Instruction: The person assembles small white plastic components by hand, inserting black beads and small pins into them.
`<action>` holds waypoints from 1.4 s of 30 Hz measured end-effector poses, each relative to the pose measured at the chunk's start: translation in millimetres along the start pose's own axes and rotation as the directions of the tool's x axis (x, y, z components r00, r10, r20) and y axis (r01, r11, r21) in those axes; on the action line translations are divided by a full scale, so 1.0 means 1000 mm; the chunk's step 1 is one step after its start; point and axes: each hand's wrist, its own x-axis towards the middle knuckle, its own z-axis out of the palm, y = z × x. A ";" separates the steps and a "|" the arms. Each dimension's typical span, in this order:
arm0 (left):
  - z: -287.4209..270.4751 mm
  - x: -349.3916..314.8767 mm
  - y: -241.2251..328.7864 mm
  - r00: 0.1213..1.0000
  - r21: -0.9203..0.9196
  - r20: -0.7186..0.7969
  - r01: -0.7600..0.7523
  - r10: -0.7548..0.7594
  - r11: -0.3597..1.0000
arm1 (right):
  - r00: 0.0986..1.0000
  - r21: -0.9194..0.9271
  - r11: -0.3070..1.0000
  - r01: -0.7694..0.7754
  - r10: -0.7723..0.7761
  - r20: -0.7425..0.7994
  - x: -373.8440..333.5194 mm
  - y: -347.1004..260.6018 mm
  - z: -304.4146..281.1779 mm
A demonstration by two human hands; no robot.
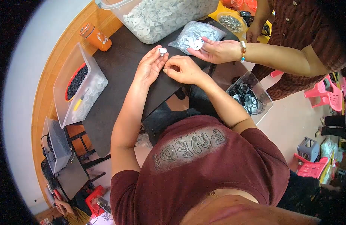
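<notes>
My left hand is raised above the dark table, pinching a small white plastic part between thumb and fingers. Close beside it, my right hand has its thumb and fingertips pressed together. Anything in that pinch is too small or hidden to make out. From the right, another person's hand reaches in, holding a white round plastic piece near my hands. Behind that piece lies a clear bag filled with white parts.
A clear bin of white parts stands at the back. On the left are an orange bottle and a clear box with a red bowl of dark pieces. A bin of cables sits right, below the tabletop.
</notes>
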 end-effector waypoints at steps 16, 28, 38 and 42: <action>0.003 -0.002 0.002 1.000 -0.021 0.018 0.005 -0.005 1.000 | 1.000 0.002 1.000 -0.023 0.023 0.013 -0.001 -0.001 0.000; -0.003 0.001 0.000 0.994 -0.045 0.105 -0.002 0.007 0.999 | 0.914 0.219 0.919 -0.328 0.368 -0.171 0.004 0.005 0.004; 0.000 0.001 -0.001 0.995 0.027 0.097 -0.017 0.014 0.999 | 0.949 0.120 0.960 -0.255 0.272 -0.160 0.004 0.000 0.003; 0.000 0.000 0.000 0.998 0.053 0.056 -0.016 0.013 0.998 | 0.955 0.099 0.964 -0.246 0.258 -0.145 0.005 -0.003 0.001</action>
